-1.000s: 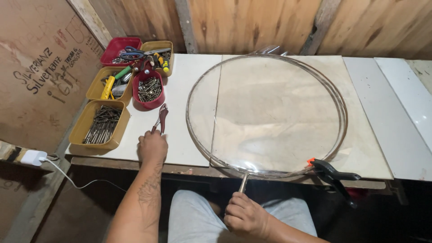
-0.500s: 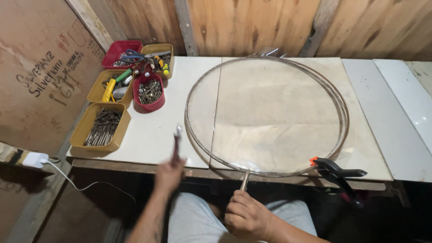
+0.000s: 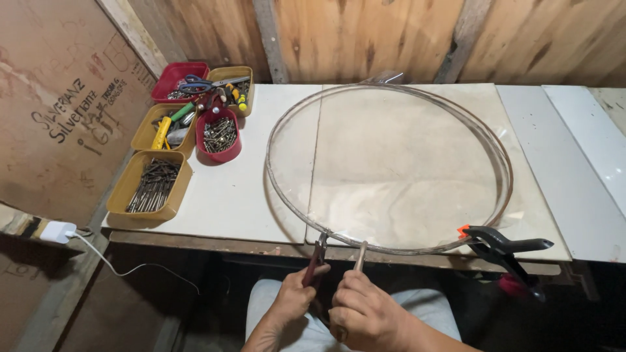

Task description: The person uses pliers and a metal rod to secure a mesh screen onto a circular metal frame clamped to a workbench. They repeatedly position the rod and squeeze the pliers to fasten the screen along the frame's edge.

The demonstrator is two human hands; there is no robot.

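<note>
A white workbench carries a metal hoop and screw-filled trays.

Red heart-shaped bowl of screws sits on the white worktop. Left of it, two yellow tubs of nails and tools; behind it, scissors. Far right of it, a black clamp.

Left hand: no longer out on the tabletop near the red tub of screws; now drawn back to the near edge, gripping red-handled pliers, nose at the metal hoop, just beside the right hand.
</note>
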